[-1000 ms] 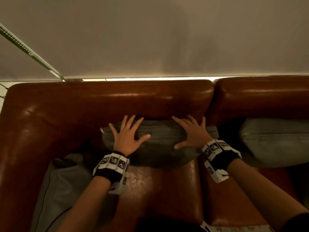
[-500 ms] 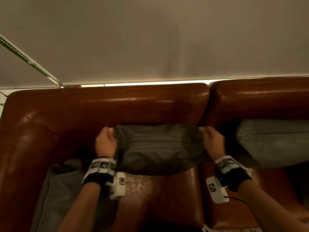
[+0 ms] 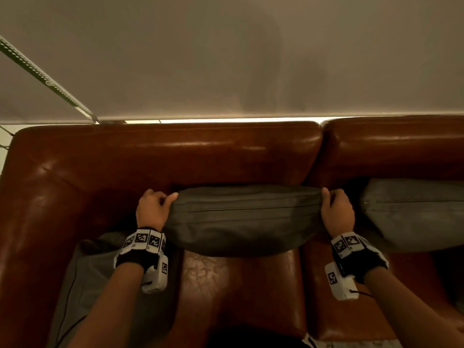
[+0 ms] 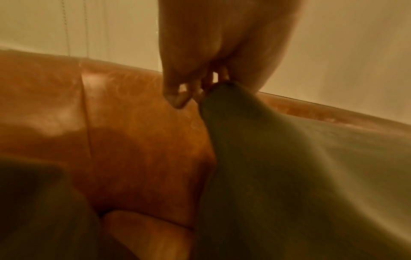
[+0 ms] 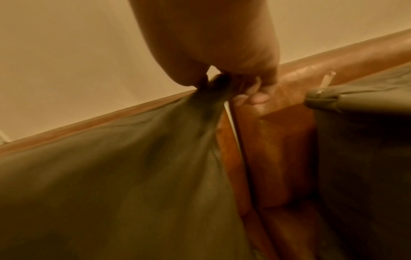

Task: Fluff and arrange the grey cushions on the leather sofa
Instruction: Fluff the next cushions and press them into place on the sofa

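A dark grey cushion (image 3: 241, 219) stands against the backrest of the brown leather sofa (image 3: 175, 156), stretched wide between my hands. My left hand (image 3: 155, 209) pinches its left top corner, and my right hand (image 3: 336, 212) pinches its right top corner. The left wrist view shows the cushion (image 4: 300, 176) corner bunched between thumb and fingers (image 4: 175, 98). In the right wrist view the cushion (image 5: 124, 172) corner is gathered the same way under my right hand (image 5: 222, 79). A second grey cushion (image 3: 416, 214) leans on the backrest to the right. A third (image 3: 85, 285) lies by the left armrest.
A pale wall (image 3: 226, 59) rises directly behind the sofa, with a bead chain (image 3: 45, 79) hanging at the left. The sofa's left armrest (image 3: 25, 234) curves round beside my left arm. Bare seat leather (image 3: 238, 292) shows below the held cushion.
My hands went from lying flat on the cushion to gripping its two top corners. They have since pulled apart, stretching the cushion wider.
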{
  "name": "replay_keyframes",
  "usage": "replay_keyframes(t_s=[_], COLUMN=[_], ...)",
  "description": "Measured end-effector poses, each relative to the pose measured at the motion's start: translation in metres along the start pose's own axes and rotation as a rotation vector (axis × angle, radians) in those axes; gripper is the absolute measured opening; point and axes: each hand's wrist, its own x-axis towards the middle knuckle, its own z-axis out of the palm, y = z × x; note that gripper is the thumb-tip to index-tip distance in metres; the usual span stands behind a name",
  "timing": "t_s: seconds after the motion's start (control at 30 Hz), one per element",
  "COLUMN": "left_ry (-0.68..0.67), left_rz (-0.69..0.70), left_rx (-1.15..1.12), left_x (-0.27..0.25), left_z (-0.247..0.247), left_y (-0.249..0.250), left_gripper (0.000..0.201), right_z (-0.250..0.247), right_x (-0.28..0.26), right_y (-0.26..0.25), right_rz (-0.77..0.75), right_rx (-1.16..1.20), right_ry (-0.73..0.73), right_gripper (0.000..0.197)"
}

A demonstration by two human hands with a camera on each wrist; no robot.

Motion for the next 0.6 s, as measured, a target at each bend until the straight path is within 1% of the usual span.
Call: replay_keyframes(t_s=[0.03,0.1,0.13,0.17,0.2,0.23,0.3,0.33,0.4,0.43,0.47,0.5,0.53,0.6], left_ry=[0.056,0.153,0.147,0.108,0.061,0.03,0.031,0.061,0.149,0.178,0.192,0.197,0.197,0.197], left_rz=[-0.035,-0.196,-0.281,-0.338,-0.362,-0.351,-0.288,-0.254,-0.175,-0.144,-0.123,-0.11,-0.106,-0.1], left_rx=[-0.007,-0.06,-0.096,-0.138,-0.179,-0.209,-0.247,-0.243,-0.194,-0.171,-0.162,-0.162,-0.166,-0.177], left_x=[-0.003,-0.013,-0.02,-0.026,-0.032,-0.035,-0.038,-0.038,-0.036,-0.034,-0.033,-0.03,-0.027,-0.021], left_z=[0.002,0.008,0.013,0.017,0.021,0.026,0.033,0.035,0.037,0.037,0.037,0.036,0.035,0.036], left_y=[0.002,0.009,0.01,0.011,0.012,0.013,0.016,0.019,0.019,0.016,0.012,0.008,0.006,0.009], left_gripper=[0.04,0.042,0.046,0.048,0.048,0.044,0.034,0.031,0.029,0.028,0.027,0.026,0.026,0.027], right_z=[0.003,0.013,0.02,0.029,0.04,0.053,0.079,0.092,0.113,0.117,0.12,0.119,0.114,0.097], right_x=[-0.003,-0.015,-0.024,-0.034,-0.046,-0.059,-0.083,-0.094,-0.106,-0.106,-0.099,-0.088,-0.073,-0.039], right_y=[-0.005,-0.024,-0.036,-0.052,-0.069,-0.087,-0.119,-0.13,-0.137,-0.132,-0.12,-0.105,-0.087,-0.042], right_rz=[-0.053,-0.153,-0.24,-0.349,-0.457,-0.542,-0.637,-0.667,-0.738,-0.773,-0.801,-0.811,-0.795,-0.69], right_rx=[-0.071,-0.173,-0.18,-0.154,-0.108,-0.056,0.024,0.033,-0.026,-0.081,-0.138,-0.192,-0.247,-0.335], right_ry=[0.051,0.093,0.075,0.028,-0.046,-0.138,-0.341,-0.43,-0.529,-0.544,-0.532,-0.497,-0.453,-0.354], right_gripper=[0.037,0.04,0.044,0.046,0.048,0.05,0.05,0.049,0.055,0.06,0.061,0.057,0.051,0.049])
